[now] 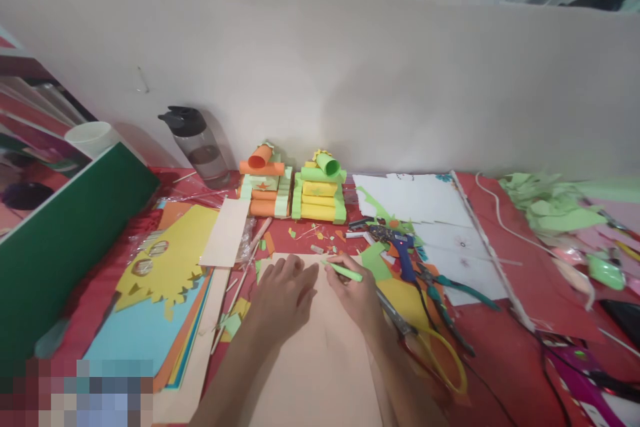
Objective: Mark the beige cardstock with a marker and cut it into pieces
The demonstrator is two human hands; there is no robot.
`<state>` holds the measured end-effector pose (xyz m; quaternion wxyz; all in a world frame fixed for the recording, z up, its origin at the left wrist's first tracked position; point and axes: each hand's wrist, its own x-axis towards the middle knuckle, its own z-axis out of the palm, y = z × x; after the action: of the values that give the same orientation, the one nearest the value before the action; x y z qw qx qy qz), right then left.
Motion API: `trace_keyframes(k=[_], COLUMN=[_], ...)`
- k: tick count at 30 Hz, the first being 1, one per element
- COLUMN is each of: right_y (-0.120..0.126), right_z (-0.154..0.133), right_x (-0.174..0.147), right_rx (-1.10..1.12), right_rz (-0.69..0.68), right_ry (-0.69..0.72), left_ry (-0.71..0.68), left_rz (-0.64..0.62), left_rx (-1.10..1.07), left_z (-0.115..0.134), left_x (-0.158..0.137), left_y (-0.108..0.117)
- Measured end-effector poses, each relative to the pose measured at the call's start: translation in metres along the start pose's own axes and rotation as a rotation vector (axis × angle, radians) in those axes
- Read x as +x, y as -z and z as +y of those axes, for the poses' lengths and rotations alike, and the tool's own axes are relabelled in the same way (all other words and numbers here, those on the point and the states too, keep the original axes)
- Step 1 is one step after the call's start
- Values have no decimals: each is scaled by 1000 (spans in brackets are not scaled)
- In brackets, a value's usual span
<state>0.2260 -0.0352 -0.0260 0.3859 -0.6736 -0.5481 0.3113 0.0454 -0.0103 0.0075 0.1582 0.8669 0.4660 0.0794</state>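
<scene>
A large beige sheet of card (320,360) lies in front of me on the red table. My left hand (286,293) rests palm down on its upper left part, fingers bent slightly and laid on the card. In my right hand (353,287) is a light green pen (346,271), gripped between thumb and fingers, its tip by the card's upper edge close to my left fingers. Beyond the card stand an orange rolled-paper model (265,187) and a yellow-and-green rolled-paper model (320,193).
Right of my right arm lie yellow-handled scissors (440,353), pliers (445,293) and a blue glue gun (404,257) with a cord. Coloured paper sheets (140,333), a small card piece (226,232) and a water bottle (197,147) are at left. A white partition (400,80) rises behind.
</scene>
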Motion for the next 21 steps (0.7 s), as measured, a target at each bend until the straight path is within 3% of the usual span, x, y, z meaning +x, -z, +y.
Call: trace_keyframes(k=[21], right_y=[-1], right_z=[10], right_x=[-4], right_rx=[2], right_rz=[6], right_ry=[90], left_ry=[14], left_rz=[69], left_rx=[2], left_z=[3], left_x=[-3], left_y=[-3])
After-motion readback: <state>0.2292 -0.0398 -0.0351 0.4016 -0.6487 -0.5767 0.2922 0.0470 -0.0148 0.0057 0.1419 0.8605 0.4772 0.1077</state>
